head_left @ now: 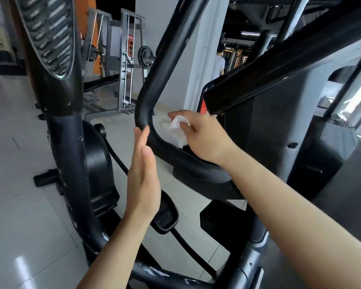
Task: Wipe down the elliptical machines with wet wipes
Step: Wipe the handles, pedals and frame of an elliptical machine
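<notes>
A black curved handlebar (154, 84) of the elliptical machine bends in the middle of the view. My left hand (143, 176) is flat with straight fingers, its fingertips touching the near side of the bend. My right hand (198, 136) reaches over the lower run of the bar and pinches a crumpled white wet wipe (178, 130) just right of the bend. The wipe hangs against the inner side of the bar. The machine's black console and body (279, 113) stand to the right.
A second black elliptical upright (58, 101) with its flywheel housing (98, 167) stands at left. A foot pedal (166, 215) lies below my left hand. A silver weight rack (125, 65) stands at the back on the glossy tiled floor. A person (220, 63) stands far behind.
</notes>
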